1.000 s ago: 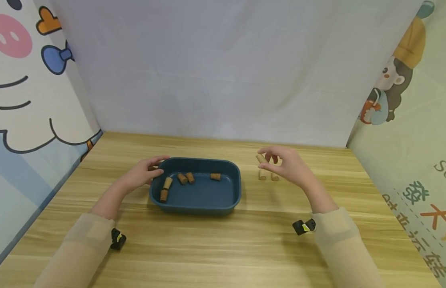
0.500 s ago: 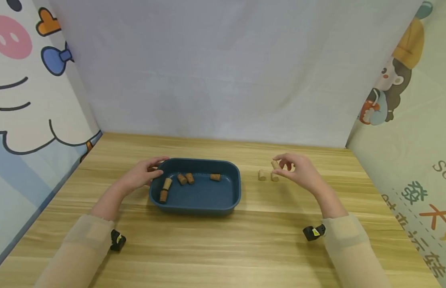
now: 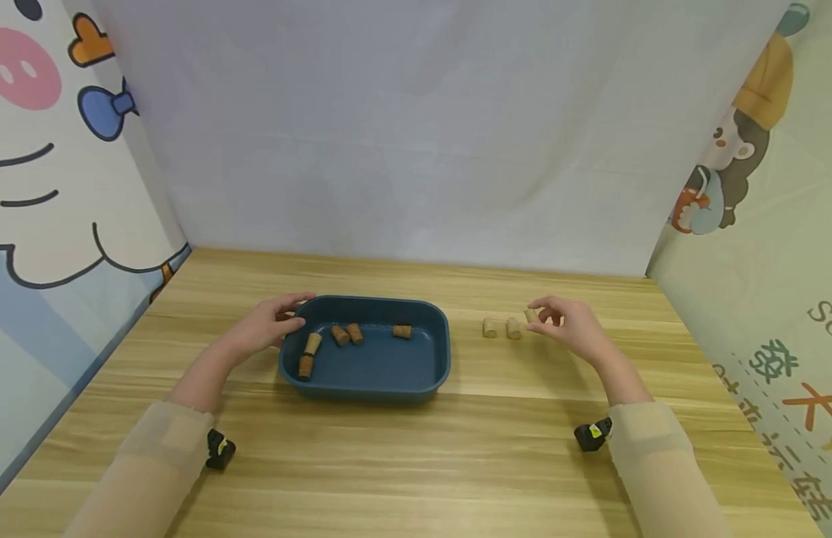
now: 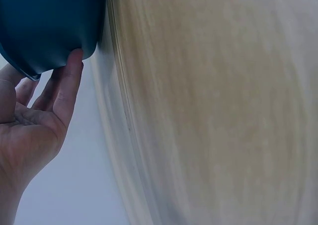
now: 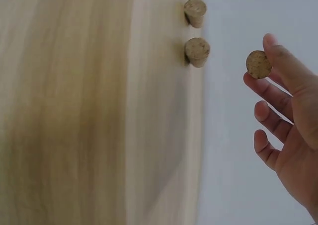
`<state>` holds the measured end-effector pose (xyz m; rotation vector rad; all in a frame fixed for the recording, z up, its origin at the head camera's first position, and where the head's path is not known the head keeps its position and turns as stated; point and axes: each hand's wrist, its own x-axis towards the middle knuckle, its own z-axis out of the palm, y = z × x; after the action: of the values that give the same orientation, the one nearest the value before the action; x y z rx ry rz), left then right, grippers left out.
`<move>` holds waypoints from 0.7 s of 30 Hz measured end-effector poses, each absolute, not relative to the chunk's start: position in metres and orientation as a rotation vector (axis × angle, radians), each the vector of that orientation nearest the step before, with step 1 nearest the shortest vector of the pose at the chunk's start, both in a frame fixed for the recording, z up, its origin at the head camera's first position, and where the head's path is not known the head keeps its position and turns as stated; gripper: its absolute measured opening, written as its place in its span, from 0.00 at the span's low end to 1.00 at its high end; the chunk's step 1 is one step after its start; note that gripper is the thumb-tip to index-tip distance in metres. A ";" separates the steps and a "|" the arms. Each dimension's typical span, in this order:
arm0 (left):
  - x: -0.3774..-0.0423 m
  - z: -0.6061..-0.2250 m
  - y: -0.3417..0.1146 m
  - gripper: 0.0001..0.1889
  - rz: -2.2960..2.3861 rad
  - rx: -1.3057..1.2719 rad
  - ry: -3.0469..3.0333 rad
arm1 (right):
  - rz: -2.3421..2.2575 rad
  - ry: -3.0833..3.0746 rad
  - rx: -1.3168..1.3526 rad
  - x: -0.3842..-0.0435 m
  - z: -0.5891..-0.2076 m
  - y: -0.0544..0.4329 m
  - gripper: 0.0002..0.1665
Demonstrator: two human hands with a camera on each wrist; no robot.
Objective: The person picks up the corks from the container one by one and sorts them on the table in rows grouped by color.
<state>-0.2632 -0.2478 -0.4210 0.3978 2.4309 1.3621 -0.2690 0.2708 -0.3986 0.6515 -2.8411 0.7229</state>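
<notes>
One cork in right fingers, long axis seemingly forward.

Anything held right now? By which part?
Right hand: a cork, pinched by its sides between thumb and index finger. Left hand: the tub, held at its end wall, thumb at the rim, fingers against the outside.

pale backdrop: rear | pig-nosed cartoon: left | lettered panel: right
</notes>
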 end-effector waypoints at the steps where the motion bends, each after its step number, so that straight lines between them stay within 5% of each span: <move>1: -0.263 -0.421 -0.248 0.28 1.362 0.396 2.430 | 0.724 -2.863 0.638 -0.270 -0.400 0.272 0.19; 21: -0.263 -0.422 -0.247 0.28 1.356 0.400 2.441 | 0.736 -3.094 0.494 -0.291 -0.423 0.285 0.21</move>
<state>-0.2632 -0.2474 -0.4221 0.3997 2.4412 1.3561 -0.2913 0.2850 -0.4227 0.4943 -3.0940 0.7361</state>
